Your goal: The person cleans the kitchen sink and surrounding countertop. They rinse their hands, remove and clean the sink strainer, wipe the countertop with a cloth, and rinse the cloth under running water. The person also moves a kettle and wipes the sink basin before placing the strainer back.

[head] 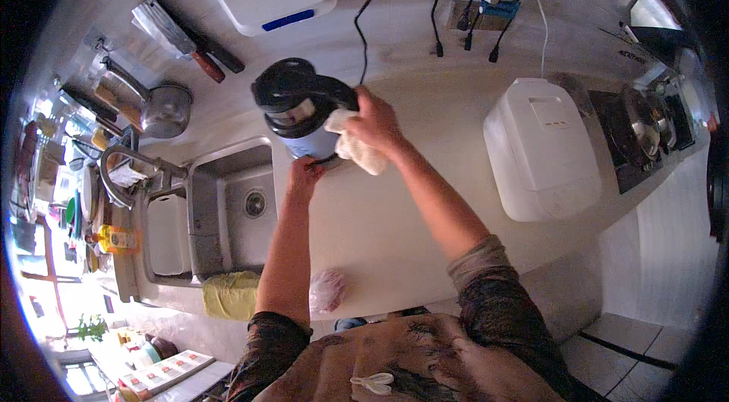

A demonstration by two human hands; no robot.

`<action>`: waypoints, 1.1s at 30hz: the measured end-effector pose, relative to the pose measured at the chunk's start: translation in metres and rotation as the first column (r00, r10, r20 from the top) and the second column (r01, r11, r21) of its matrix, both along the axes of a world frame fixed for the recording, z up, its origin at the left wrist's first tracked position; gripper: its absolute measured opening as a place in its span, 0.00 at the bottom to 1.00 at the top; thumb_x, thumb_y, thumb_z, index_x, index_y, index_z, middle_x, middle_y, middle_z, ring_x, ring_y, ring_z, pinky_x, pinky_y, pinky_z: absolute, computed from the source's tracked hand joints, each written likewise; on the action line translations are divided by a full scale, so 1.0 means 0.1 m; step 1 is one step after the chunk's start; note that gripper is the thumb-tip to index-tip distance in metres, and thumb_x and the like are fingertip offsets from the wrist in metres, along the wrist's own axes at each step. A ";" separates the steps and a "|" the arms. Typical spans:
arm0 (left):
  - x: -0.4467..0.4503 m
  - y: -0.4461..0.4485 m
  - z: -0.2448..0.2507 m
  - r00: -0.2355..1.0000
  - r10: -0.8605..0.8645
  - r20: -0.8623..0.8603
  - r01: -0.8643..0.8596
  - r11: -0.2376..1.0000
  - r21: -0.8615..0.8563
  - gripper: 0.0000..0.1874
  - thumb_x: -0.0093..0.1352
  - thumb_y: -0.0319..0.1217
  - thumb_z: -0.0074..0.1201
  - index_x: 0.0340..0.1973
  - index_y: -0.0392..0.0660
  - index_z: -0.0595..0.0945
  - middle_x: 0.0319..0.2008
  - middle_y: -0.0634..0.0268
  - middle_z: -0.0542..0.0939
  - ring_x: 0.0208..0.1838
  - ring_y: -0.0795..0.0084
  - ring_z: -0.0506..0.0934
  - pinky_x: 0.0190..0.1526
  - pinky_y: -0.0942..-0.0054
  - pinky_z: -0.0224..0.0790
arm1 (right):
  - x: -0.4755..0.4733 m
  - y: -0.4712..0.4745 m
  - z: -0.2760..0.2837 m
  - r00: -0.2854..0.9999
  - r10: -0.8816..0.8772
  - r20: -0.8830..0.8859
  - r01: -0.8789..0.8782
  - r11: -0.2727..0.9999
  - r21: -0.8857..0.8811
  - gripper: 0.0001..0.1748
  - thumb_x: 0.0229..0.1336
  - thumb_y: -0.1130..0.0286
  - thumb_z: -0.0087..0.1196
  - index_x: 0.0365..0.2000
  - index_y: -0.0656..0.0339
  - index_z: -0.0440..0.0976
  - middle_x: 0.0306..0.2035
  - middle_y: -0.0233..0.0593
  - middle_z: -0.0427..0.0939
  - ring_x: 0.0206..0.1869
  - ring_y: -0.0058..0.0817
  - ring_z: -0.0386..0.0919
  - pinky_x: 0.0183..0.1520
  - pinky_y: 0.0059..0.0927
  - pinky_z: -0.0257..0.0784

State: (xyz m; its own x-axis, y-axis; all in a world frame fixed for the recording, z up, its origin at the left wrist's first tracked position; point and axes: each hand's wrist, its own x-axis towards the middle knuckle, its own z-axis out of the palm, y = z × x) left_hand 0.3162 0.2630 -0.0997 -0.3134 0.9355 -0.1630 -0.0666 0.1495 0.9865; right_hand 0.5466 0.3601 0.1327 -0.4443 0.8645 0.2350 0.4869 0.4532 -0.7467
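A blue appliance with a black lid and black handle, seemingly an electric kettle or thermos pot (307,137), is tilted over the back of the counter, right of the sink. My right hand (373,120) is closed at the end of its black handle, with a pale cloth (361,148) bunched under the fingers. My left hand (306,173) grips the lower edge of the appliance's body. Behind it a black power cord (364,20) hangs down the wall.
The double steel sink (233,220) lies left, a yellow cloth (230,295) over its front edge. A pinkish plastic bag (327,290) sits at the counter's front. A white lidded appliance or bin (544,157) and a stove (632,134) stand right. A saucepan (166,111) and cleaver (165,26) hang at the wall.
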 end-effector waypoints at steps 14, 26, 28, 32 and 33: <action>0.18 -0.26 1.05 0.949 0.190 0.252 -0.128 0.962 -0.242 0.18 0.66 0.35 0.53 0.49 0.45 0.72 0.45 0.66 0.76 0.43 0.72 0.78 0.46 0.71 0.65 | 1.03 1.34 -1.20 0.892 -0.449 0.045 0.433 0.880 0.195 0.16 0.52 0.67 0.53 0.43 0.59 0.73 0.42 0.51 0.77 0.45 0.47 0.75 0.47 0.44 0.69; 0.88 -2.57 1.47 0.780 0.011 -0.626 -0.112 0.986 -0.122 0.21 0.61 0.21 0.53 0.50 0.41 0.74 0.52 0.57 0.74 0.49 0.62 0.75 0.50 0.67 0.68 | 0.17 0.40 -1.68 0.864 -0.109 0.492 -0.114 0.908 0.402 0.27 0.48 0.72 0.50 0.53 0.51 0.69 0.57 0.29 0.69 0.58 0.38 0.66 0.54 0.50 0.60; 1.10 -2.82 1.58 0.683 -0.081 -0.726 -0.052 0.986 -0.158 0.24 0.58 0.27 0.58 0.51 0.45 0.74 0.50 0.55 0.74 0.55 0.55 0.70 0.54 0.60 0.64 | 0.18 -0.13 -1.66 0.889 0.032 0.456 -0.235 0.888 0.394 0.27 0.49 0.73 0.49 0.54 0.50 0.69 0.59 0.28 0.68 0.58 0.37 0.65 0.55 0.49 0.59; 1.33 -3.03 1.63 0.429 -0.314 -0.847 0.070 0.947 -0.315 0.31 0.57 0.32 0.60 0.56 0.46 0.69 0.57 0.55 0.68 0.59 0.51 0.66 0.58 0.56 0.58 | 0.22 -1.39 -1.52 0.838 0.281 0.467 -0.446 0.847 0.290 0.29 0.48 0.74 0.49 0.54 0.48 0.70 0.61 0.25 0.65 0.58 0.34 0.65 0.54 0.44 0.61; 1.34 -3.05 1.59 0.380 -0.335 -0.862 0.079 0.941 -0.330 0.31 0.57 0.32 0.59 0.56 0.45 0.69 0.57 0.54 0.67 0.59 0.51 0.66 0.58 0.56 0.59 | 0.27 -1.72 -1.48 0.840 0.313 0.443 -0.468 0.831 0.301 0.28 0.48 0.75 0.49 0.54 0.47 0.71 0.60 0.25 0.66 0.57 0.33 0.65 0.54 0.43 0.62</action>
